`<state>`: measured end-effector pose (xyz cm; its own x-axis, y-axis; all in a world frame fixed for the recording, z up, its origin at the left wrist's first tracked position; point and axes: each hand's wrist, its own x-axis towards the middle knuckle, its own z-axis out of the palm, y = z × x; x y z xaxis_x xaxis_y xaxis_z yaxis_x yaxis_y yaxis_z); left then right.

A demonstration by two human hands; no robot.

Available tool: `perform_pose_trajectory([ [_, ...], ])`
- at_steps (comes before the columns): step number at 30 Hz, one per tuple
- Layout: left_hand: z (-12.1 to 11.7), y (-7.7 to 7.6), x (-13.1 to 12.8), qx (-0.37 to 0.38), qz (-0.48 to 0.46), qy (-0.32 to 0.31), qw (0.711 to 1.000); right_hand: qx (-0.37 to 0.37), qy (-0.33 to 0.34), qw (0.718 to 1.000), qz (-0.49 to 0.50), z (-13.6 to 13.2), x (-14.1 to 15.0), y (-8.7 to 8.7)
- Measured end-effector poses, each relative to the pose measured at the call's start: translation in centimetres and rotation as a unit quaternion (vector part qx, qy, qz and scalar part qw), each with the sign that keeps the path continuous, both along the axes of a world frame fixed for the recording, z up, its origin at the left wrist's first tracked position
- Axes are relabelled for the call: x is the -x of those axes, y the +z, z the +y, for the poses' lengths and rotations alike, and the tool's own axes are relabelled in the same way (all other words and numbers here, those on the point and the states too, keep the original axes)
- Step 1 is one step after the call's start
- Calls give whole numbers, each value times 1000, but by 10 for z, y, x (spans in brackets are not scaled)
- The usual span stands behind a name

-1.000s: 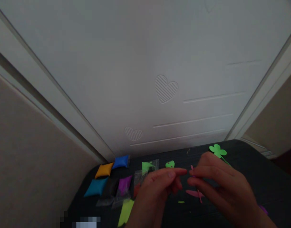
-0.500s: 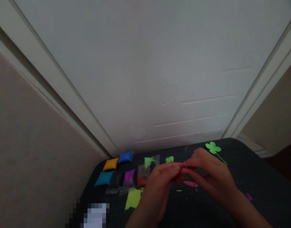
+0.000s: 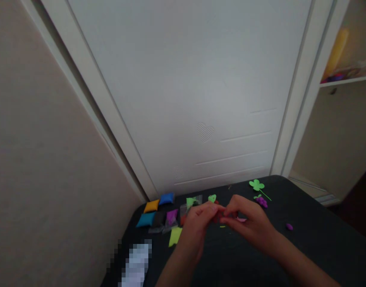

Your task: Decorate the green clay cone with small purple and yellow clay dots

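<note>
In the head view, the left hand (image 3: 197, 225) and right hand (image 3: 256, 221) are meeting at their fingertips, left of and nearer the wearer than the green clover (image 3: 256, 185). The fingers are bunching closely, but whether they are gripping anything I cannot tell. A pink piece (image 3: 241, 219) is showing through the gap behind the right thumb, also on the wearer's side of the clover; it is probably lying on the table (image 3: 225, 263). It is looking matte and clay-like, so likely light, soft and easily dented, best taken lightly by its edges. A bumpy purple cluster (image 3: 261, 202) is sitting just in front of the clover, a smooth purple oval (image 3: 289, 227) farther right, and a pillowy blue packet (image 3: 167, 198) well left.
</note>
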<state>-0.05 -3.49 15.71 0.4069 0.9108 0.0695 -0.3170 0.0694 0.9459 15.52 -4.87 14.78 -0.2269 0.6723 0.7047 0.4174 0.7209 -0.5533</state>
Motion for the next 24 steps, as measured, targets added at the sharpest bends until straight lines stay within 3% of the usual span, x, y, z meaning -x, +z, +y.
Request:
perform_pose_trajectory([
  [4, -29, -38, 4, 54, -31, 7, 998, 69, -14, 998, -2, -30, 5, -30],
  [9, -59, -108, 1, 186, -119, 49, 974, 139, -37, 990, -15, -62, 21, -99],
  [12, -64, -137, 2, 241, -171, 58, 954, 161, -34, 986, -36, -75, 33, -136],
  [16, -65, -150, 6, 253, -230, 73, 937, 161, -23, 985, -59, -83, 40, -156],
  [24, -67, -152, 5, 245, -242, 54, 937, 128, -64, 989, -39, -82, 35, -156],
])
